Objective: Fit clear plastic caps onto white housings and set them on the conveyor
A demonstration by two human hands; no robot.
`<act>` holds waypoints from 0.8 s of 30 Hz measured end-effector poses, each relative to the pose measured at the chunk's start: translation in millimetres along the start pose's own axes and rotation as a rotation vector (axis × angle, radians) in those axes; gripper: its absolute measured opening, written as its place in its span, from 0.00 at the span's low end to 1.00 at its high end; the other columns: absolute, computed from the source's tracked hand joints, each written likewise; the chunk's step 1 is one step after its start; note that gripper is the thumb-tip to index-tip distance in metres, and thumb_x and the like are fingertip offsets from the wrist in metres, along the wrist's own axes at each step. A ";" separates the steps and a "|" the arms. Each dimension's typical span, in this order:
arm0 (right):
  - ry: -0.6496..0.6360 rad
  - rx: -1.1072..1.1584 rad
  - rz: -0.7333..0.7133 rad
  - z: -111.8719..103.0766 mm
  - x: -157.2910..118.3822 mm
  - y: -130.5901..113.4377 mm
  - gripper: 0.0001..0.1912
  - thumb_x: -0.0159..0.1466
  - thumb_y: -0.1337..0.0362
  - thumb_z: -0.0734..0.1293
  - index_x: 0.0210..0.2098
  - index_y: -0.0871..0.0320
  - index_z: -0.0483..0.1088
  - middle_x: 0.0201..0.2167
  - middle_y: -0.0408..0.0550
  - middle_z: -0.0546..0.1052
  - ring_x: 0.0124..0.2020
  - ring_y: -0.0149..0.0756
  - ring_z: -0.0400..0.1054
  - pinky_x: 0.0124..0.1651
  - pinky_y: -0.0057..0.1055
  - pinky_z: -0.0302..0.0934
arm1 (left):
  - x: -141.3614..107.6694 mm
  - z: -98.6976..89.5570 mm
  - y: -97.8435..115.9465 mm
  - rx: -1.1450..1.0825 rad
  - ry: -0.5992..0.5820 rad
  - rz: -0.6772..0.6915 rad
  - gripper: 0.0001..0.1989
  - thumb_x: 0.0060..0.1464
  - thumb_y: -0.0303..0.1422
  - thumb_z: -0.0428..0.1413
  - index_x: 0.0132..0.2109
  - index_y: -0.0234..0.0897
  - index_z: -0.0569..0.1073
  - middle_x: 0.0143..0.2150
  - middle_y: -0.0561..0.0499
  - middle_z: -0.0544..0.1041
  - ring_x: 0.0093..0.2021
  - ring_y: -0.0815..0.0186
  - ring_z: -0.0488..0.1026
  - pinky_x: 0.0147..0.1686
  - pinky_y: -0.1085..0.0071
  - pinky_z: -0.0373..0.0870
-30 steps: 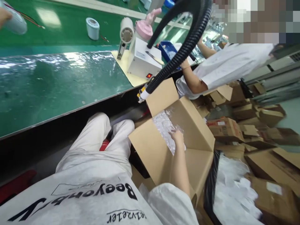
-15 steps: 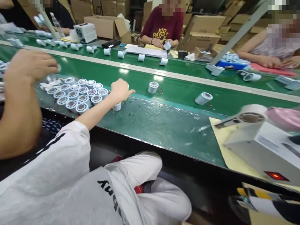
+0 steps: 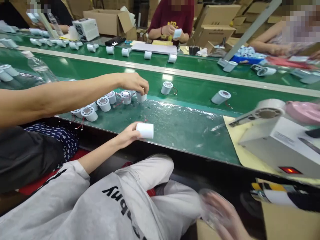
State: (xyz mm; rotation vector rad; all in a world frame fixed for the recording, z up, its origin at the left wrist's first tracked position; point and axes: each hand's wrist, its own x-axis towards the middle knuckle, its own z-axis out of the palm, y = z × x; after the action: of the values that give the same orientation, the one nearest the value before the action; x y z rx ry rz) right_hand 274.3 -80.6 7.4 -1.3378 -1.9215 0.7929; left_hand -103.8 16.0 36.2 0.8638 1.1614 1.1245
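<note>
My left hand (image 3: 127, 135) is closed round a white cylindrical housing (image 3: 147, 130), held on its side over the front edge of the green bench (image 3: 180, 133). Thin red wires show just above it. My right hand (image 3: 221, 211), at the lower right near my knee, is smeared by motion; its fingers and anything in them cannot be made out. From the left a co-worker's arm reaches across, that hand (image 3: 135, 82) on another white cylinder (image 3: 141, 96). Several more housings with slotted round tops, such as one nearby (image 3: 103, 104), stand under and beside that arm.
Two housings, one upright (image 3: 166, 88) and one tilted (image 3: 221, 97), are on the green conveyor (image 3: 192, 90). A grey-white machine (image 3: 280, 143) with a lit red switch stands at right on yellow paper. A clear bottle (image 3: 41, 68) lies at left. Co-workers sit opposite.
My left hand has drawn back from the row to the bench edge, now with a housing. My right hand has come into view. The co-worker's arm has swung right over the housings.
</note>
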 end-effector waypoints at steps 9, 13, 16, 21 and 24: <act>0.129 -0.532 -0.373 72.1 44.7 -50.5 0.20 0.68 0.66 0.66 0.59 0.53 0.73 0.55 0.60 0.69 0.51 0.50 0.70 0.48 0.44 0.74 | -18.9 60.4 -40.7 0.201 -0.656 -0.342 0.20 0.55 0.49 0.58 0.39 0.33 0.74 0.27 0.53 0.70 0.21 0.72 0.62 0.19 0.76 0.58; 0.090 -0.560 -0.232 73.4 41.3 -52.1 0.15 0.62 0.72 0.69 0.47 0.53 0.78 0.59 0.57 0.69 0.51 0.51 0.70 0.41 0.41 0.75 | -22.0 64.6 -28.4 0.685 -0.665 0.189 0.11 0.59 0.37 0.57 0.42 0.37 0.80 0.42 0.48 0.76 0.43 0.64 0.73 0.45 0.67 0.69; 0.040 -0.386 -0.151 72.0 36.6 -49.6 0.07 0.60 0.72 0.72 0.37 0.55 0.77 0.54 0.56 0.72 0.51 0.50 0.71 0.43 0.42 0.74 | -23.9 64.8 -30.3 0.730 -0.582 0.329 0.13 0.57 0.40 0.62 0.46 0.38 0.80 0.43 0.47 0.74 0.43 0.62 0.72 0.46 0.65 0.69; 0.013 0.052 -0.020 64.8 36.9 -54.1 0.10 0.65 0.58 0.71 0.29 0.55 0.75 0.48 0.54 0.75 0.48 0.46 0.73 0.49 0.42 0.71 | -18.7 58.1 -49.0 0.599 -0.531 0.377 0.31 0.40 0.49 0.72 0.50 0.40 0.81 0.47 0.44 0.72 0.48 0.57 0.72 0.48 0.61 0.72; 0.060 0.216 0.117 62.4 39.0 -56.5 0.15 0.67 0.57 0.68 0.25 0.55 0.75 0.42 0.52 0.78 0.42 0.43 0.75 0.44 0.38 0.71 | -14.7 53.0 -56.2 0.594 -0.599 0.386 0.31 0.39 0.46 0.73 0.51 0.42 0.81 0.57 0.41 0.71 0.59 0.50 0.69 0.59 0.54 0.68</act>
State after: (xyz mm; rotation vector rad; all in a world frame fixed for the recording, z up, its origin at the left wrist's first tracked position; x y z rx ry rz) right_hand 183.5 -66.9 20.7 -1.3332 -1.6712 0.9767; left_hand -40.2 -10.3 -1.9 1.8035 0.8337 0.7195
